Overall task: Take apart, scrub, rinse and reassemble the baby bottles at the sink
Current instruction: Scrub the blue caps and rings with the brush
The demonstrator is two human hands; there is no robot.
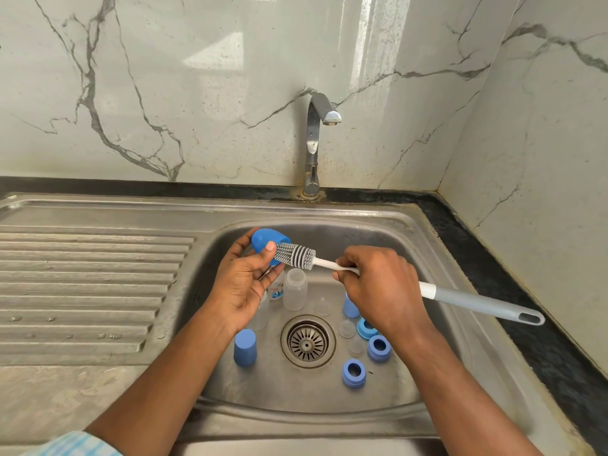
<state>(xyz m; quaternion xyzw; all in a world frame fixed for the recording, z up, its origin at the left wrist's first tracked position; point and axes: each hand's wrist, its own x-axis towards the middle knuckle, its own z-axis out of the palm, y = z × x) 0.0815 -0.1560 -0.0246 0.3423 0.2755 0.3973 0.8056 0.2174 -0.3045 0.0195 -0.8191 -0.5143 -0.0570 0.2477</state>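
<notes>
A blue cap (263, 240) is held over the sink (329, 399) toward 11 o'clock, left hand (243, 287) fingers curled round it. The brush (294, 255) head meets the cap at its 3 o'clock; right hand (378, 287) fingers clamp the handle. A clear bottle (295, 289) stands beneath.

Blue cap (263, 242); grey-bristled brush (293, 255); grey-veined marble wall (164, 93)
</notes>
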